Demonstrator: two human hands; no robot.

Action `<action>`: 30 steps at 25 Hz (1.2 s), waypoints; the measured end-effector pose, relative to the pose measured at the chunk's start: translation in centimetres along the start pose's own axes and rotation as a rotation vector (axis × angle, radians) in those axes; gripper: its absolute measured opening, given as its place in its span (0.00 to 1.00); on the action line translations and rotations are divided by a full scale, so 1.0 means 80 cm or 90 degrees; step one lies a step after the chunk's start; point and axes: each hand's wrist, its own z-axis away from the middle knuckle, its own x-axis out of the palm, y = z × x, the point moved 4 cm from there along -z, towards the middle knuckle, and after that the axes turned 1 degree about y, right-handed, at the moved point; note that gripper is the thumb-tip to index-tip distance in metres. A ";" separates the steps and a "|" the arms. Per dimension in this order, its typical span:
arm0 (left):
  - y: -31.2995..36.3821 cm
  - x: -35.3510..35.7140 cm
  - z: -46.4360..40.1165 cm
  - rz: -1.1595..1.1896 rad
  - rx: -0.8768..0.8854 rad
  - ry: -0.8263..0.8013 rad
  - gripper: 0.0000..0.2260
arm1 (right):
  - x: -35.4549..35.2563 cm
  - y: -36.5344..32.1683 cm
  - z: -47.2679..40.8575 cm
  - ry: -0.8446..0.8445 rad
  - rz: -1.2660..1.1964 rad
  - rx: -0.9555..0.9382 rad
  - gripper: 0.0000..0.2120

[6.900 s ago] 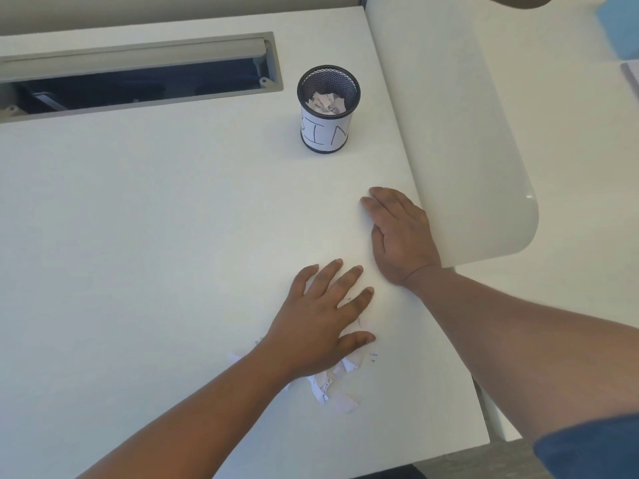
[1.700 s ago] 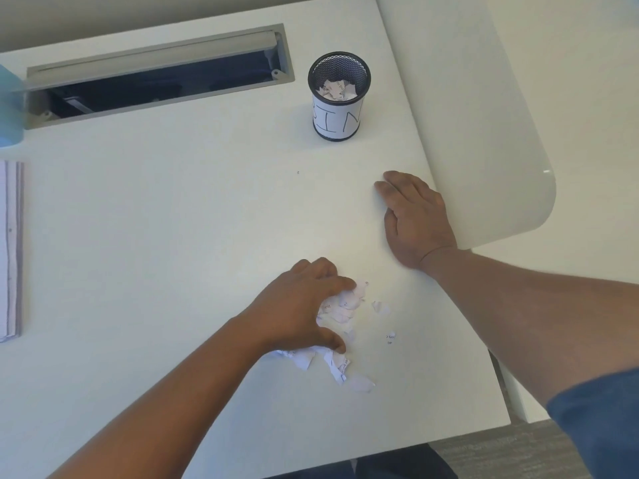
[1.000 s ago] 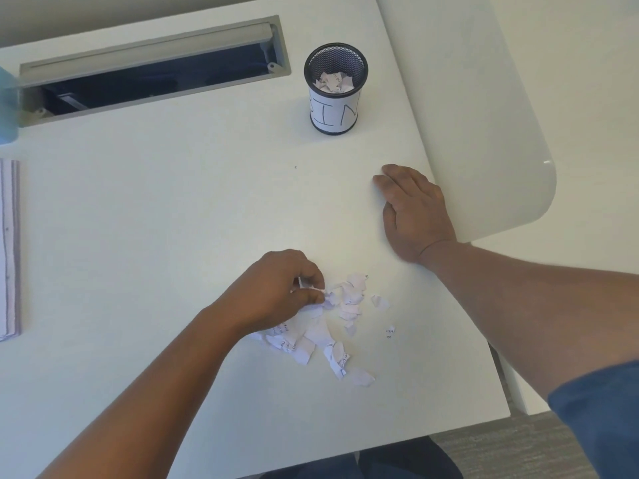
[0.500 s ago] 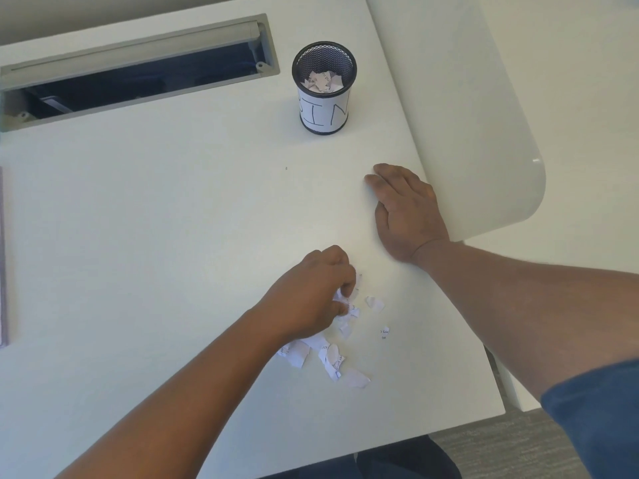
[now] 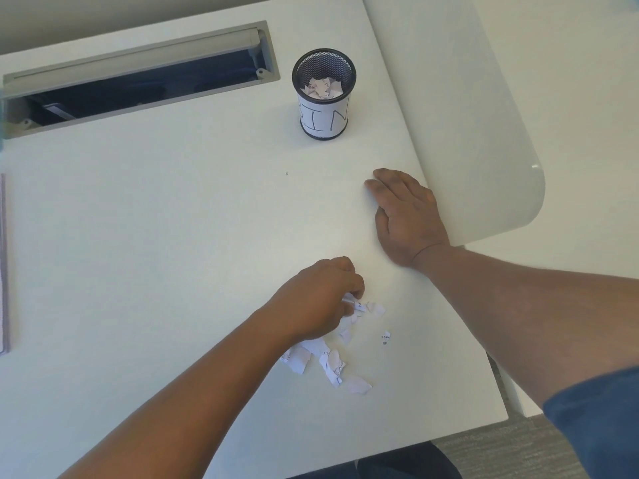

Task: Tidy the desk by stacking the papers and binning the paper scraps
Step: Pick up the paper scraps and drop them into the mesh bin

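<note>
Left hand still curled pinching scraps, more gathered than before, right hand flat on desk, bin upright.

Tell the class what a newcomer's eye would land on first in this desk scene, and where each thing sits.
The person's left hand pinches torn white paper scraps from a scatter near the front of the white desk. The right hand lies flat near the right edge. Farther back stands a black mesh cup labelled BIN, with scraps already inside.
</note>
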 end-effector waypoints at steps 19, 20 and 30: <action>-0.020 -0.258 -0.057 0.191 0.015 0.492 0.02 | -0.005 -0.003 0.000 0.006 0.023 -0.028 0.26; -0.016 -0.279 -0.072 0.153 0.033 0.513 0.03 | -0.005 -0.003 -0.001 0.006 0.023 -0.030 0.26; -0.026 -0.307 -0.156 -0.072 -0.017 0.433 0.07 | -0.006 -0.001 -0.001 -0.001 0.003 -0.029 0.26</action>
